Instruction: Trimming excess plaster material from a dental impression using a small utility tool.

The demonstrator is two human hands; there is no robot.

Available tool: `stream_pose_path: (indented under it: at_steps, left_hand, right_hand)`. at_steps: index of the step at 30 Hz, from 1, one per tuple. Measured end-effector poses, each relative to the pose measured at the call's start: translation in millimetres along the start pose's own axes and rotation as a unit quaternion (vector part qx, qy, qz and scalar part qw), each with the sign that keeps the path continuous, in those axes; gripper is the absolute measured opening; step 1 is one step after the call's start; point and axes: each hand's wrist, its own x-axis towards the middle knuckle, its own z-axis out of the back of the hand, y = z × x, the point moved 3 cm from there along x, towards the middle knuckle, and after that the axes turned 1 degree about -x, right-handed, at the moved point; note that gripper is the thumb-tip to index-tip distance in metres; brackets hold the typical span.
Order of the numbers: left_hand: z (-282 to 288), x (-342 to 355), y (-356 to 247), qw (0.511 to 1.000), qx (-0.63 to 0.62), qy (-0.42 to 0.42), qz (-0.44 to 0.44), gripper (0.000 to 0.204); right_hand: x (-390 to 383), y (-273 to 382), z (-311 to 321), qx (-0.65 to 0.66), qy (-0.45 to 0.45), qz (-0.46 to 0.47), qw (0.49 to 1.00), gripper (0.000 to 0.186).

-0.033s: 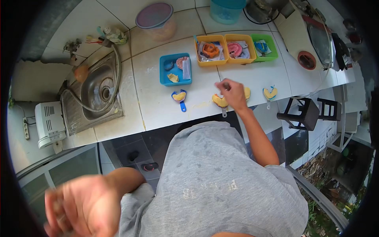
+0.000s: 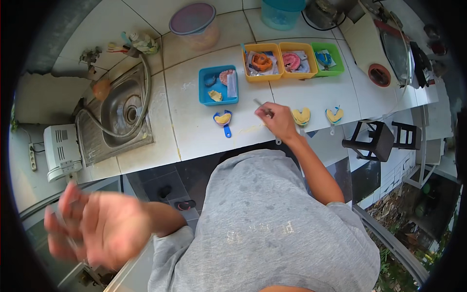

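My right hand is closed over the counter, a slim grey tool jutting from its fingers. Its kind is hard to make out. Beneath that hand shows the tip of a metal tray handle; the tray itself is hidden. To its right sit two dental impression trays filled with yellow plaster, a nearer one and a farther one. Left of it lies a blue-handled impression tray with yellow plaster. My left hand is raised at the lower left, palm up, fingers apart and blurred, nothing visible in it.
Behind the trays stand a blue box with dental casts, two yellow boxes and a green box with coloured impressions. A steel sink with a hose is at left, a white appliance near it. Black stools stand at right.
My right hand has shifted slightly left, and the slim tool now shows at its fingertips. My left hand has risen a little, its fingers swinging upward.
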Motion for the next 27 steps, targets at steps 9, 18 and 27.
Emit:
stream_pose_path:
  at_steps: [9, 18, 27]
  left_hand:
    - [31, -276, 97, 0.631, -0.015, 0.109, 0.768, 0.026]
    - [27, -312, 77, 0.645, -0.046, 0.212, 0.733, 0.04]
    - [-53, -266, 91, 0.676, -0.209, 0.076, 0.702, 0.057]
  right_hand:
    - [21, 3, -111, -0.227, 0.152, 0.081, 0.958, 0.035]
    - [8, 20, -97, -0.039, 0.021, 0.036, 0.998, 0.049]
    - [2, 72, -66, 0.121, 0.113, -0.109, 0.98, 0.047]
